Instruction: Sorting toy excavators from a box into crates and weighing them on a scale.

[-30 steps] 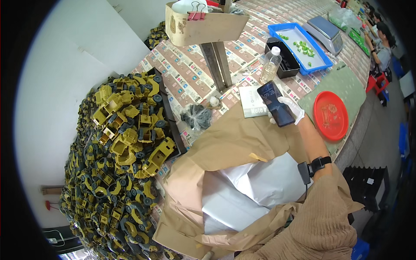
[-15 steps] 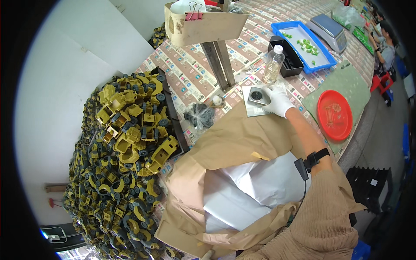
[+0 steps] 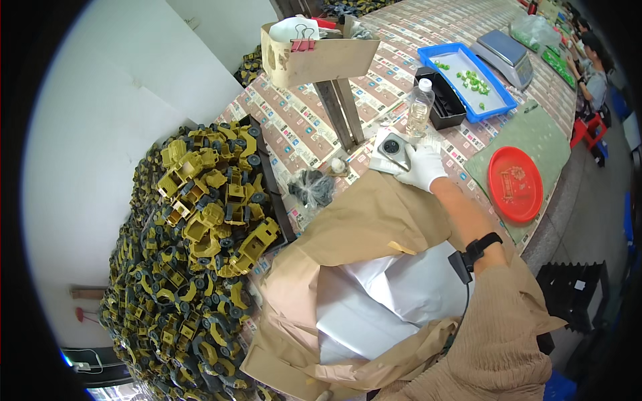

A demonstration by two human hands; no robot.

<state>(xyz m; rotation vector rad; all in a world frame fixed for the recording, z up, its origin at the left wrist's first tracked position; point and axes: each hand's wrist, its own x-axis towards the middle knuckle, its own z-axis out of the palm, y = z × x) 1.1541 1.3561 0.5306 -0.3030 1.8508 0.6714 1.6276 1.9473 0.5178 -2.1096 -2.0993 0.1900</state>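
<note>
**One gloved hand on the phone, one bottle beside it**

While the right hand (image 3: 422,168), in a white glove, rests on the surface (image 3: 301,120), its grip is closed around the lower edge of one grey phone (image 3: 390,148) lying camera-side up on a white sheet. The left hand is out of sight. On that forearm there's a black wrist strap (image 3: 483,244) with a small black unit hanging just below it.

Just beyond the fingers stands one clear plastic bottle (image 3: 418,109) with a white cap, upright, touching nothing. Beside it, one black tray (image 3: 444,97), contents hard to make out, sits against one blue tray (image 3: 469,80) holding a scatter of small green pieces. One grey scale (image 3: 504,51) sits past that. To the right, one round red dish (image 3: 515,184) lies on a green mat (image 3: 535,137).

Left of the phone there's a clump of black plastic bags (image 3: 313,188). Up top, one cardboard box (image 3: 314,57) with a pink binder clip on its rim perches on a post.

Nearer in, one big brown paper sack (image 3: 361,227) gapes open, white liner inside. Far left, a heap of yellow toy trucks (image 3: 200,240), far too many to count.
</note>
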